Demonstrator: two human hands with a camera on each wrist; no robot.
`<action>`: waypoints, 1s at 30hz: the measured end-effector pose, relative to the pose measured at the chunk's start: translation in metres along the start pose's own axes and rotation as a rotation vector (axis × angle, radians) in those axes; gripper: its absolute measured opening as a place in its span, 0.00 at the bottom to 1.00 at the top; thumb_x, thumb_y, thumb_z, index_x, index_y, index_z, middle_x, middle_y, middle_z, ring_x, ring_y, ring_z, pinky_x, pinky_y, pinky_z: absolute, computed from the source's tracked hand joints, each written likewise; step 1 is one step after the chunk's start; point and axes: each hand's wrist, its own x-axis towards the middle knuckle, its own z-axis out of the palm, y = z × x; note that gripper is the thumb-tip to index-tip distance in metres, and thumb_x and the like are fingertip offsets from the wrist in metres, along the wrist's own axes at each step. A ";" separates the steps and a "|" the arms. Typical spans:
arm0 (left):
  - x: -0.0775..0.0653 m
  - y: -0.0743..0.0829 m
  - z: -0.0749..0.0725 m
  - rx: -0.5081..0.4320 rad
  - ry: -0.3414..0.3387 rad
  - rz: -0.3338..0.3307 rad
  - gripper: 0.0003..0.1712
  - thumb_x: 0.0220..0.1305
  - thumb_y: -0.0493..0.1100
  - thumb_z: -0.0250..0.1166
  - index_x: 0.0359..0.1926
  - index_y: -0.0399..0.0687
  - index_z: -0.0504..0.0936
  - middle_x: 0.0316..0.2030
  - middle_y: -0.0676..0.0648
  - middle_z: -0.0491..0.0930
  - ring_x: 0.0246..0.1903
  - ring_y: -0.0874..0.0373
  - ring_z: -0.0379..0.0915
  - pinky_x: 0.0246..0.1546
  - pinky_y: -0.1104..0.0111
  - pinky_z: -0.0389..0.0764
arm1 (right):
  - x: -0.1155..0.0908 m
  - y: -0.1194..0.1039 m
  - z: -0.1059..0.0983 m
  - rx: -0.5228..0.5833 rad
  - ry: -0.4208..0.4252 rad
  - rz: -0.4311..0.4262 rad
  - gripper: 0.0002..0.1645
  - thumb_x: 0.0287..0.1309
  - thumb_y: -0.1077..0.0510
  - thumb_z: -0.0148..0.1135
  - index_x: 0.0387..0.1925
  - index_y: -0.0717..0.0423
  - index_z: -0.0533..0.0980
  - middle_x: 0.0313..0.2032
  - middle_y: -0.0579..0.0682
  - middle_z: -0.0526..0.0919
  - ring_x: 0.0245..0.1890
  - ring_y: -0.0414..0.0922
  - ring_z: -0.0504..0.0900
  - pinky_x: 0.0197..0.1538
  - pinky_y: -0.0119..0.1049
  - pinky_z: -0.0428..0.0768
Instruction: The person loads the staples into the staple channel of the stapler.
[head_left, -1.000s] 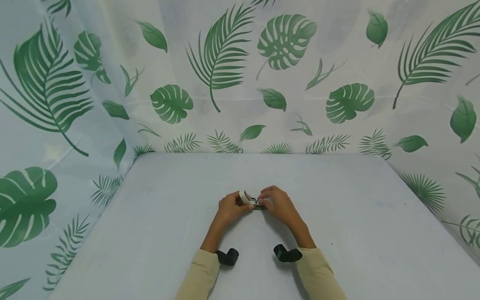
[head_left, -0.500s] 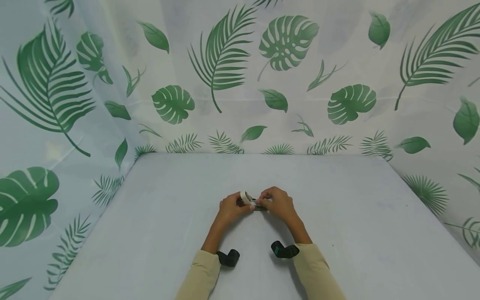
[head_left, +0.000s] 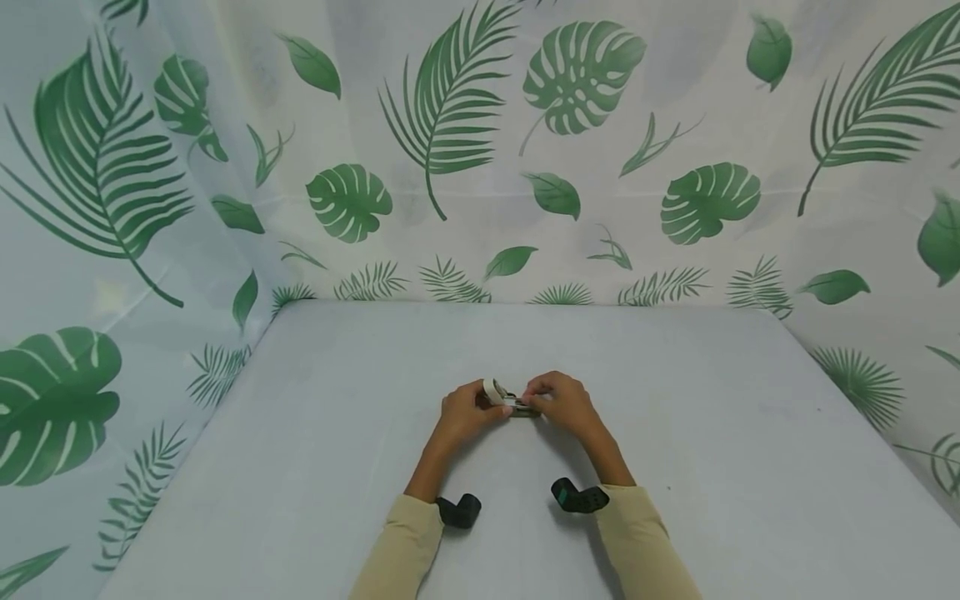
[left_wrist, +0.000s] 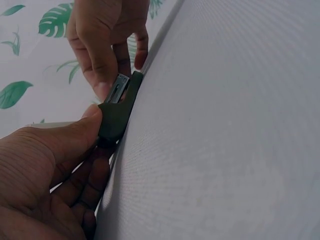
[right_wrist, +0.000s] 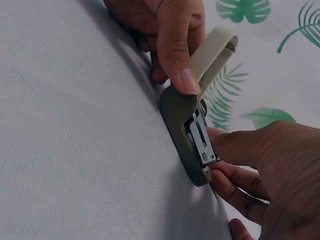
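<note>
An opened stapler, with a dark green base (right_wrist: 177,112), a cream top cover (right_wrist: 212,52) swung up and a metal magazine (right_wrist: 202,137), lies low at the tabletop. My left hand (head_left: 461,414) grips its rear end, the thumb pressed on the side of the base. At the front end, my right hand (head_left: 566,404) pinches the metal magazine between thumb and fingers. In the left wrist view the stapler (left_wrist: 116,117) shows its green side, with the right-hand fingers (left_wrist: 102,65) at its far tip. The left fingertips are partly hidden behind the base.
A white-covered table (head_left: 337,467) spreads around both hands. Behind and at the sides hangs a white curtain (head_left: 465,225) printed with green leaves. A black wrist camera (head_left: 459,511) sits on the left wrist, another black camera (head_left: 579,497) on the right.
The right-hand fingers have drawn slightly right along the magazine, so more of its metal shows than half a second ago. The left hand keeps its grip on the stapler.
</note>
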 end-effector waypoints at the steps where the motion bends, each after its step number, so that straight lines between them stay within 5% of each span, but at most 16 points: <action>1: 0.000 0.000 0.001 -0.004 -0.006 -0.003 0.16 0.57 0.50 0.72 0.43 0.46 0.84 0.36 0.46 0.86 0.38 0.53 0.80 0.48 0.55 0.73 | -0.001 0.001 0.000 0.009 0.002 -0.005 0.05 0.58 0.57 0.68 0.32 0.55 0.84 0.43 0.53 0.86 0.50 0.52 0.81 0.45 0.47 0.76; 9: 0.002 -0.008 -0.001 -0.133 -0.075 -0.019 0.18 0.61 0.47 0.70 0.49 0.45 0.81 0.44 0.45 0.85 0.43 0.54 0.81 0.48 0.59 0.78 | -0.013 0.021 -0.002 0.167 -0.023 -0.116 0.10 0.61 0.57 0.66 0.39 0.60 0.83 0.54 0.57 0.82 0.61 0.58 0.75 0.64 0.57 0.68; 15: 0.003 -0.007 -0.005 -0.185 -0.054 0.023 0.15 0.62 0.43 0.69 0.48 0.42 0.82 0.45 0.43 0.85 0.45 0.51 0.82 0.51 0.58 0.79 | -0.017 0.030 -0.004 0.214 -0.039 -0.131 0.12 0.56 0.57 0.70 0.42 0.55 0.81 0.59 0.55 0.79 0.68 0.57 0.68 0.70 0.57 0.61; 23: 0.006 0.006 0.000 0.016 0.041 0.074 0.13 0.59 0.42 0.70 0.44 0.41 0.84 0.42 0.42 0.87 0.45 0.49 0.83 0.50 0.56 0.80 | -0.014 0.034 0.002 0.223 0.007 -0.138 0.14 0.54 0.57 0.72 0.42 0.57 0.81 0.56 0.55 0.82 0.68 0.56 0.69 0.70 0.56 0.62; 30: 0.006 0.030 0.006 0.372 0.066 0.157 0.10 0.58 0.43 0.71 0.37 0.42 0.82 0.32 0.49 0.79 0.30 0.58 0.73 0.34 0.66 0.76 | -0.016 0.032 0.004 0.214 0.062 -0.153 0.14 0.50 0.58 0.74 0.39 0.58 0.82 0.51 0.56 0.84 0.61 0.57 0.76 0.67 0.55 0.67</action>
